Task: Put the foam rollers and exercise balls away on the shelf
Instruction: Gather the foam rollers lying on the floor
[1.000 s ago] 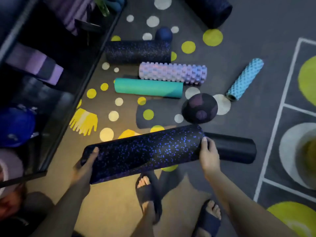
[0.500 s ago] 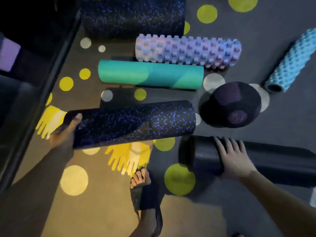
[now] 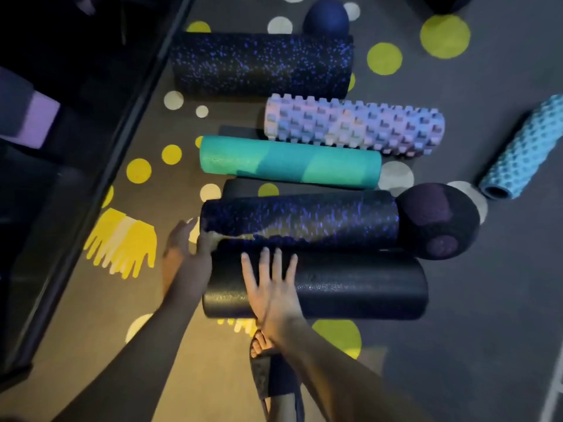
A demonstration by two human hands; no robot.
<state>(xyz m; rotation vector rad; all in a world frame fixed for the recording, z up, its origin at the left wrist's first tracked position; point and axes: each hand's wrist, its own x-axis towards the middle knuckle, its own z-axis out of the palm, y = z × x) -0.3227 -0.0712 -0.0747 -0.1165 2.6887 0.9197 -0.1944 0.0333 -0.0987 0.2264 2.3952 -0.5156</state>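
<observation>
The plain black foam roller (image 3: 365, 287) lies on the floor (image 3: 493, 306) against the blue-speckled roller (image 3: 304, 220). The right hand (image 3: 274, 290) rests flat on it, fingers spread. The left hand (image 3: 185, 257) sits at their left ends, too blurred to tell its grip. The shelf (image 3: 143, 95) stands left.

Inspector: Which texts, labels, brands or numbers can be read?

Technician: None legible. The plain black roller (image 3: 380, 300) carries faint embossed marks (image 3: 323, 287) along its side; these are too blurred to read.
</observation>
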